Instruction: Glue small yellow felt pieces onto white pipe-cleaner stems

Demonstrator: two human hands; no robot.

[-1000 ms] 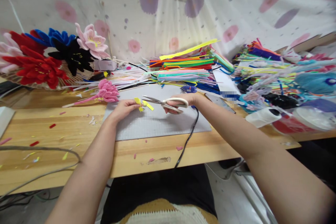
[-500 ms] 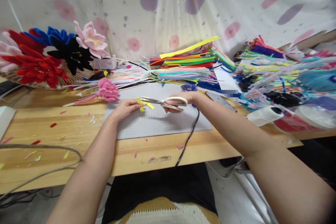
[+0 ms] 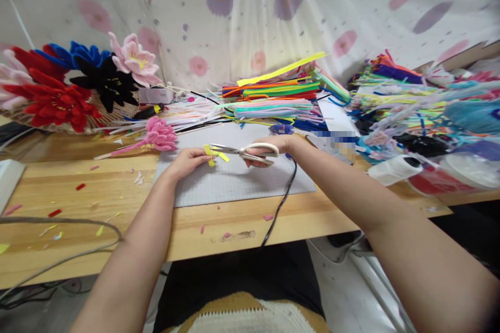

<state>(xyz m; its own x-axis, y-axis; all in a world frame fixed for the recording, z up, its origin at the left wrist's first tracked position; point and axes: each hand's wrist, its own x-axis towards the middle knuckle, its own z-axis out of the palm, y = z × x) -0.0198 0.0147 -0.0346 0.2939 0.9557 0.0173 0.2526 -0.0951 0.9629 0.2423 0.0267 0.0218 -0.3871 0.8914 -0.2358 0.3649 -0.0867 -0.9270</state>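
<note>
My left hand pinches a small yellow strip whose cut pieces fan out beyond the fingertips. In my right hand is a pair of scissors with whitish handles, fingers through the loops. Its metal blades point left and lie at the yellow strip, nearly closed. Both hands are above a grey board on the wooden table. Just behind my right hand lies a blue glue gun, partly hidden. A pink fuzzy flower rests left of the board.
Fuzzy flowers in red, blue, black and pink stand at the left. Bundles of coloured pipe cleaners lie at the back, with more heaped at the right. A black cord crosses the table's front edge. Pink and red scraps dot the wood.
Almost nothing differs. Both hands, the scissors and the yellow strip keep nearly the same place; the view has shifted very slightly.
</note>
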